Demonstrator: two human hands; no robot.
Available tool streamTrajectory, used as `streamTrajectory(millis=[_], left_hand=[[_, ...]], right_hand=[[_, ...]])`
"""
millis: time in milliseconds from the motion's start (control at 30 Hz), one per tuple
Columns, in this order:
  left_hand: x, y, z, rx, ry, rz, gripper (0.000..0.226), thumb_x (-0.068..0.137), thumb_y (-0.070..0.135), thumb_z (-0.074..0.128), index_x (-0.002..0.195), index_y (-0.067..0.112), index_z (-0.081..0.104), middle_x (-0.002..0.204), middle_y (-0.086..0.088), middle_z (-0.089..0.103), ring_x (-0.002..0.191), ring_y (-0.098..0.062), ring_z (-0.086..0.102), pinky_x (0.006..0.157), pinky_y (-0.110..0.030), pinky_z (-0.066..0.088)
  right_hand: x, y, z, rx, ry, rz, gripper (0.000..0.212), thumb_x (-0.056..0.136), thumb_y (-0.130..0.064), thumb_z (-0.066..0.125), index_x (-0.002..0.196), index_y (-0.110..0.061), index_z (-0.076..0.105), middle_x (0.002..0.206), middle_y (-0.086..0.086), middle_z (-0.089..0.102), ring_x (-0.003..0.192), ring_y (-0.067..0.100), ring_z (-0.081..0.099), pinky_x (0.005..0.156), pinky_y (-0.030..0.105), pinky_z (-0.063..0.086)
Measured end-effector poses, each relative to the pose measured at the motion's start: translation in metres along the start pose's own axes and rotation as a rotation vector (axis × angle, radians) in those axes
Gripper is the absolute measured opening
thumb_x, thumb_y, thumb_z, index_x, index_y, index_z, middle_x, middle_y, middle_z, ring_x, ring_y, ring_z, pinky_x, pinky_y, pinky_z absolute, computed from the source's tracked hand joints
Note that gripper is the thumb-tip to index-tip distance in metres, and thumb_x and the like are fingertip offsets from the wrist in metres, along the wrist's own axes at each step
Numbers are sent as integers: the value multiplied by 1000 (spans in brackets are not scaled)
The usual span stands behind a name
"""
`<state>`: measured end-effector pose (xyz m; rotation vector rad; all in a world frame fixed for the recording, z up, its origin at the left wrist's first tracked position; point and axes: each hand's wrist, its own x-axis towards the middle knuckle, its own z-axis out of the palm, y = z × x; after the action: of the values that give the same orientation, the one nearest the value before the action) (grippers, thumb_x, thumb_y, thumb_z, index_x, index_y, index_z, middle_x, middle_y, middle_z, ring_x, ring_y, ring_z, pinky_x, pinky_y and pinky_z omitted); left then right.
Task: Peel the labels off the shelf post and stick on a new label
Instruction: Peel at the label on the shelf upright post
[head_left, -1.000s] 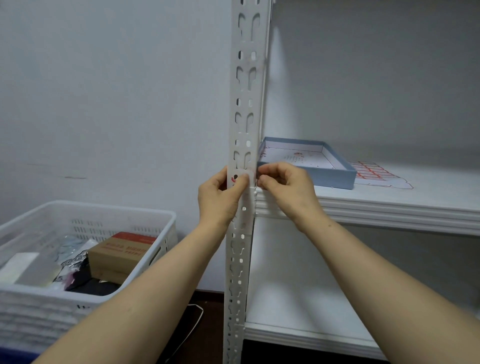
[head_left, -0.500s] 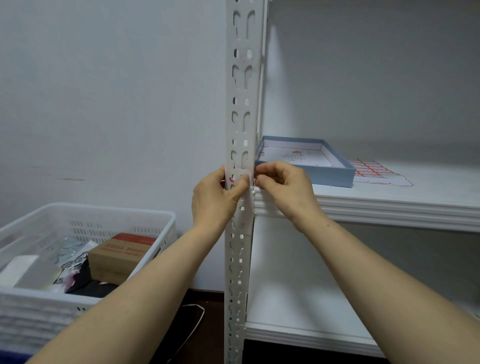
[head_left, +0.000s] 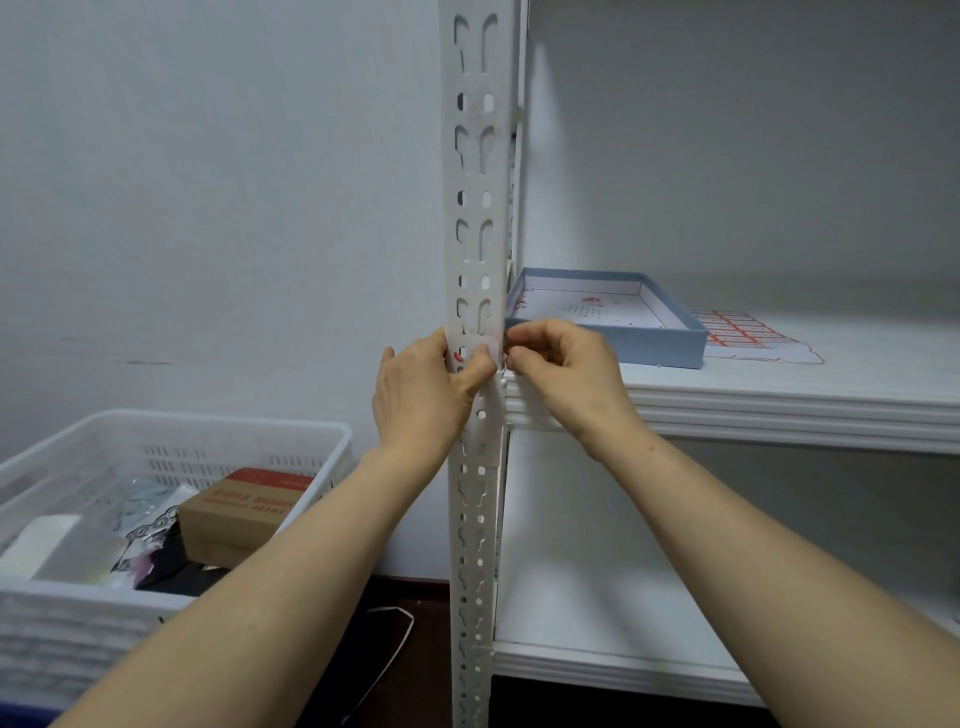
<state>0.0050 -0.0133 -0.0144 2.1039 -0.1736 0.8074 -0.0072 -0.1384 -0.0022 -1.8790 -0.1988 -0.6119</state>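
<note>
A white perforated shelf post (head_left: 475, 208) runs up the middle of the view. A small white label (head_left: 480, 347) with red print lies across its front at shelf height. My left hand (head_left: 421, 400) wraps the post from the left, its thumb pressed on the label's lower edge. My right hand (head_left: 563, 369) pinches the label's right end at the post's corner with fingertips closed. A sheet of red-bordered labels (head_left: 748, 338) lies on the shelf to the right. The label's left part is hidden by my fingers.
A shallow blue box (head_left: 649, 340) sits on the white shelf (head_left: 779, 400) just behind my right hand. A white plastic crate (head_left: 130, 431) holding a cardboard box (head_left: 244, 509) and packets stands at the lower left. A lower shelf and dark floor lie below.
Both hands stay on the label at the same spot on the post. The view has shifted slightly, so the post sits a little further left.
</note>
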Motion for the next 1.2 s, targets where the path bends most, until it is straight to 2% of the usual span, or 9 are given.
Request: streamTrajectory(millis=[200, 333, 433, 533, 600, 700, 800, 967, 1200], left_hand=[[0, -1, 3, 30, 22, 24, 33, 84, 41, 52, 74, 10, 60, 70, -9, 63, 79, -34, 53, 67, -35, 38], [0, -7, 1, 21, 43, -1, 24, 87, 21, 47, 73, 4, 58, 62, -8, 59, 66, -29, 45, 102, -41, 37], [0, -8, 0, -6, 26, 16, 24, 86, 19, 50, 63, 12, 54, 48, 4, 46, 53, -16, 43, 109, -42, 31], [-1, -1, -1, -72, 6, -9, 27, 84, 39, 57, 66, 19, 60, 54, 3, 56, 59, -10, 53, 102, -50, 39], [-1, -2, 0, -93, 6, 3, 27, 83, 43, 59, 73, 19, 65, 61, 2, 63, 66, -20, 59, 96, -51, 44], [1, -6, 3, -143, 6, -16, 30, 84, 42, 59, 75, 14, 64, 62, 1, 62, 64, -22, 56, 76, -43, 50], [-1, -3, 9, -260, -7, -78, 26, 82, 34, 60, 72, 10, 60, 56, 2, 50, 55, -16, 43, 58, -33, 41], [-1, 1, 17, -433, 13, -146, 34, 67, 35, 51, 77, 4, 61, 59, 4, 49, 56, -14, 39, 60, -30, 37], [-3, 3, 17, -401, 22, -119, 15, 65, 31, 47, 56, 19, 45, 45, 9, 40, 46, -7, 33, 51, -27, 29]], right_hand=[[0, 0, 0, -8, 13, 4, 17, 84, -5, 61, 97, -13, 69, 84, -6, 66, 80, 6, 60, 87, 25, 50], [-1, -1, 0, -15, 9, -1, 17, 84, -5, 61, 97, -13, 69, 83, -7, 66, 81, 8, 61, 90, 28, 51], [0, 0, 0, -20, 7, -2, 17, 84, -6, 61, 96, -14, 69, 82, -8, 66, 82, 8, 62, 90, 29, 51], [1, 0, -1, -19, 7, -4, 17, 84, -7, 61, 97, -16, 69, 82, -9, 65, 82, 8, 61, 89, 28, 51], [1, 1, 0, -19, 7, -3, 17, 85, -8, 61, 97, -16, 69, 83, -9, 65, 83, 8, 61, 89, 28, 51], [1, 2, 0, -14, 11, -3, 16, 84, -8, 61, 97, -16, 68, 85, -7, 67, 84, 9, 63, 90, 29, 52], [1, 3, 1, -16, 15, -3, 17, 84, -7, 61, 96, -16, 69, 86, -7, 68, 85, 10, 64, 90, 30, 52], [0, 2, 1, -24, 10, -11, 18, 85, -8, 61, 99, -15, 68, 88, -6, 67, 84, 8, 62, 89, 26, 51], [-1, 2, 0, -32, 10, -17, 19, 85, -8, 60, 101, -13, 68, 88, -5, 66, 83, 7, 61, 89, 26, 51]])
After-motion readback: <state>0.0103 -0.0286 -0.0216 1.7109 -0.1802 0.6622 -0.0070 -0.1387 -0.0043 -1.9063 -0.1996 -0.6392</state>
